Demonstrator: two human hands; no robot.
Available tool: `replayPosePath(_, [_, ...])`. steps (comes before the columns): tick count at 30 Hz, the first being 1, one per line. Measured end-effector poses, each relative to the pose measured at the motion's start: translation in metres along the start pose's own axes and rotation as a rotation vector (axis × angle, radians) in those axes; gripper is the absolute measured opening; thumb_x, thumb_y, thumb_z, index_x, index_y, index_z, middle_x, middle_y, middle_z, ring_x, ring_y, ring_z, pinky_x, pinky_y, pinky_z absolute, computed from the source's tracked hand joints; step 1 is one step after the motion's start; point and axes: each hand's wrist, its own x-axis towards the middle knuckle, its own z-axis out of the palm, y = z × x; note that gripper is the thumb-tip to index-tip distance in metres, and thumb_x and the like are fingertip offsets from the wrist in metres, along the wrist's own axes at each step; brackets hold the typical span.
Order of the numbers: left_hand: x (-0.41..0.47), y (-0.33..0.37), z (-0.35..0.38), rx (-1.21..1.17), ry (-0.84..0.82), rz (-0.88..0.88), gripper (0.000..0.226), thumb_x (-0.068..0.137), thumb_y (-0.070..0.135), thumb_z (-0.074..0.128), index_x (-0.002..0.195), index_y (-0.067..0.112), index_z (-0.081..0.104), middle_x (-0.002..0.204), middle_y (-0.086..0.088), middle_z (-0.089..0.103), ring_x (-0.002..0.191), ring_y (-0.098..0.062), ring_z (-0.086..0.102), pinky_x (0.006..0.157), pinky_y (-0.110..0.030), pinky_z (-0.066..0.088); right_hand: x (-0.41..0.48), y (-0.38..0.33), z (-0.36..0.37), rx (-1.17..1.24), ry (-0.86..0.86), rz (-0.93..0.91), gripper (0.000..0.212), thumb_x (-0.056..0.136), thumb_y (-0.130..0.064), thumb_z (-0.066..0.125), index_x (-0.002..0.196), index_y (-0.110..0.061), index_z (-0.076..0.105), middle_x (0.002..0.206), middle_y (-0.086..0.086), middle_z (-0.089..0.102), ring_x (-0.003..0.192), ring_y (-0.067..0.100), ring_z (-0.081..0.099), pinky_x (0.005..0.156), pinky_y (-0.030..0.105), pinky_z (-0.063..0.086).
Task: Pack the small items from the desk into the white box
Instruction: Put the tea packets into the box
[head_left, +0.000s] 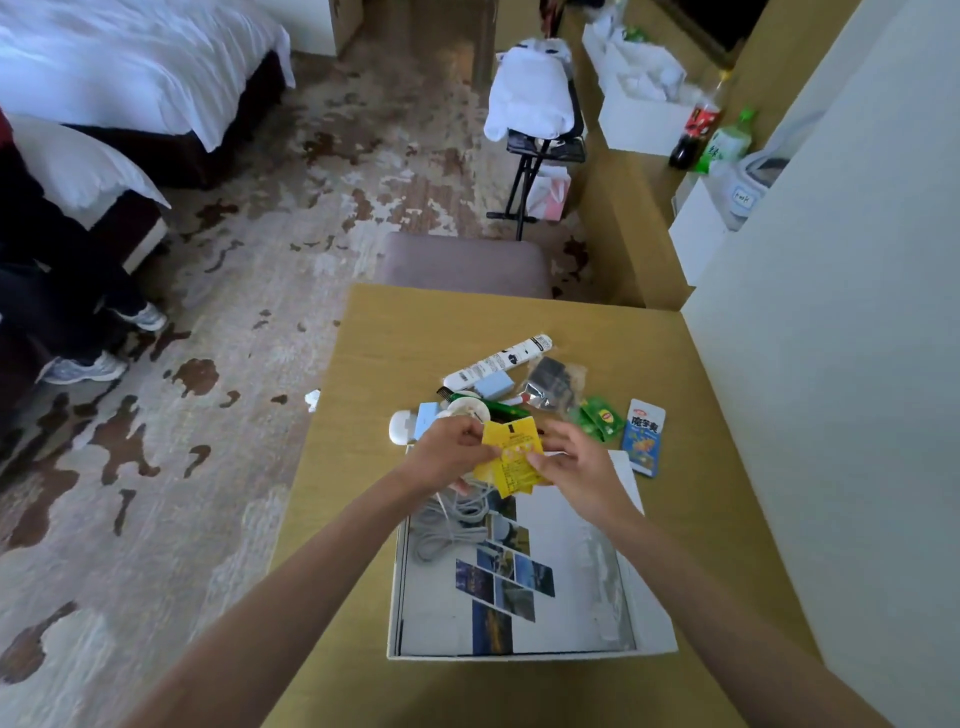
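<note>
The white box lies open on the wooden desk, with a grey coiled cable and a printed picture sheet inside. Above its far edge, my left hand and my right hand both pinch yellow packets. Beyond them on the desk lie a white tube, a pale blue block, a silver foil pouch, green sachets, a blue snack packet, a green pen and a white round case.
A grey padded stool stands past the desk's far edge. A white wall runs along the right. Bottles and white bags sit on a counter at the back right. A bed and a seated person's legs are at the left.
</note>
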Motion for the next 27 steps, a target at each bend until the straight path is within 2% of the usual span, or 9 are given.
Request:
replayPosePath(2, [-0.006,0.000,-0.003,0.022,-0.048,0.024,0.017,0.085,0.012,0.069,0.086,0.014,0.052,0.059,0.010,0.046,0.046,-0.001,0.050,0.043,-0.024,0.049,-0.010,0.003,0.003,-0.014,0.048,0.037,0.029,0.089,-0.010,0.068,0.116,-0.014,0.058,0.105,0.016,0.066,0.079,0.007,0.068,0.061,0.020,0.055])
replayPosePath(4, [-0.009,0.000,-0.003,0.081,-0.136,0.054,0.016,0.088,0.013,0.066,0.087,0.013,0.050,0.057,0.009,0.042,0.045,-0.001,0.047,0.045,-0.027,0.051,-0.020,0.008,0.002,-0.067,0.053,0.032,0.018,0.091,-0.010,0.065,0.107,-0.018,0.062,0.100,0.017,0.066,0.072,0.004,0.067,0.059,0.019,0.054])
replayPosePath(9, [-0.011,0.003,0.005,0.160,-0.287,0.083,0.011,0.097,0.022,0.050,0.094,0.012,0.054,0.075,-0.005,0.049,0.070,-0.015,0.054,0.047,-0.031,0.053,-0.040,0.014,-0.011,-0.263,0.083,-0.002,0.023,0.095,-0.010,0.059,0.115,-0.018,0.063,0.099,0.006,0.062,0.077,0.017,0.066,0.063,0.030,0.059])
replayPosePath(11, [-0.011,0.002,0.009,0.196,-0.313,0.082,0.016,0.098,0.023,0.045,0.092,0.012,0.055,0.077,-0.003,0.052,0.071,-0.013,0.057,0.049,-0.030,0.054,-0.046,0.015,-0.012,-0.368,0.086,-0.026,0.023,0.095,-0.010,0.059,0.115,-0.018,0.064,0.103,0.003,0.059,0.077,0.007,0.062,0.068,0.026,0.056])
replayPosePath(13, [-0.012,0.003,0.012,0.260,-0.319,0.070,0.019,0.098,0.026,0.044,0.090,0.014,0.056,0.078,-0.002,0.058,0.071,-0.013,0.059,0.051,-0.029,0.055,-0.049,0.014,-0.010,-0.458,0.108,-0.095,0.023,0.094,-0.007,0.060,0.115,-0.015,0.066,0.104,-0.002,0.057,0.079,-0.008,0.056,0.071,0.010,0.046])
replayPosePath(15, [-0.013,0.005,0.016,0.314,-0.321,0.053,0.021,0.097,0.027,0.043,0.089,0.012,0.056,0.078,-0.004,0.060,0.073,-0.018,0.062,0.053,-0.029,0.057,-0.051,0.011,-0.009,-0.506,0.126,-0.148,0.023,0.093,-0.005,0.061,0.114,-0.010,0.068,0.103,-0.002,0.057,0.079,-0.011,0.053,0.070,0.002,0.038])
replayPosePath(19, [-0.017,0.010,0.025,0.366,-0.309,0.013,0.028,0.096,0.031,0.043,0.095,0.005,0.055,0.081,-0.008,0.057,0.076,-0.028,0.066,0.062,-0.038,0.059,-0.054,0.007,-0.011,-0.525,0.087,-0.217,0.024,0.093,-0.007,0.061,0.115,-0.010,0.068,0.105,0.002,0.060,0.082,0.006,0.055,0.072,0.003,0.037])
replayPosePath(24, [-0.018,0.016,0.033,0.326,-0.198,0.008,0.024,0.093,0.031,0.054,0.088,0.008,0.055,0.069,-0.005,0.048,0.057,-0.018,0.061,0.066,-0.050,0.058,-0.048,0.003,-0.019,-0.468,0.063,-0.254,0.023,0.092,-0.013,0.063,0.113,-0.016,0.070,0.095,-0.010,0.062,0.081,-0.010,0.053,0.069,0.006,0.037])
replayPosePath(27, [-0.021,0.013,0.046,0.319,-0.161,-0.002,0.018,0.092,0.030,0.056,0.082,0.015,0.056,0.068,-0.003,0.050,0.056,-0.015,0.062,0.064,-0.047,0.060,-0.047,0.013,-0.031,-0.523,0.025,-0.237,0.021,0.091,-0.021,0.065,0.111,-0.019,0.071,0.095,-0.013,0.064,0.081,-0.005,0.051,0.069,0.005,0.035])
